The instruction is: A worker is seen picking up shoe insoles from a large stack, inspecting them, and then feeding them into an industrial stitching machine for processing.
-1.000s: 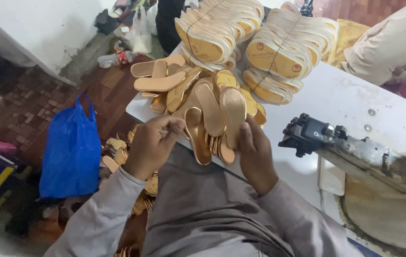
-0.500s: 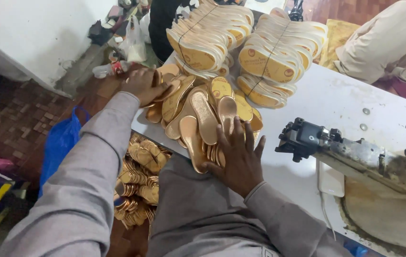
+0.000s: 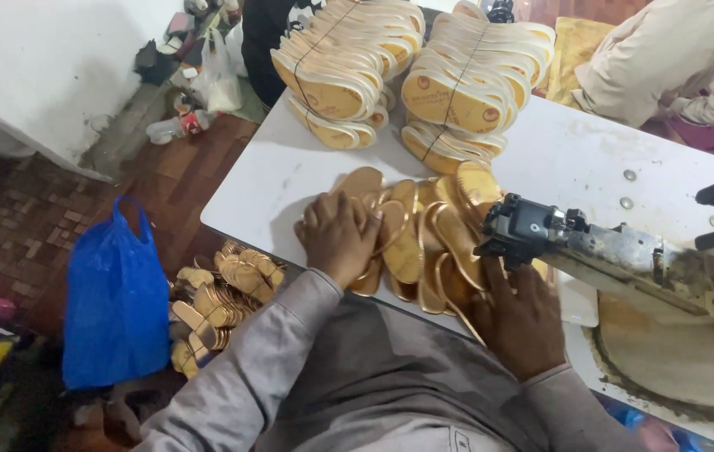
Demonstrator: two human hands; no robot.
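Lying flat between both open palms, left hand (image 3: 339,237) and right hand (image 3: 522,318): golden insoles (image 3: 420,238).

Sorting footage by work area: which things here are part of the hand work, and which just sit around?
In hand:
left hand and right hand, both flat on the loose golden insoles
white table

Lying about:
bundled insole stacks
sewing machine
blue bag
floor insoles
plastic bottle
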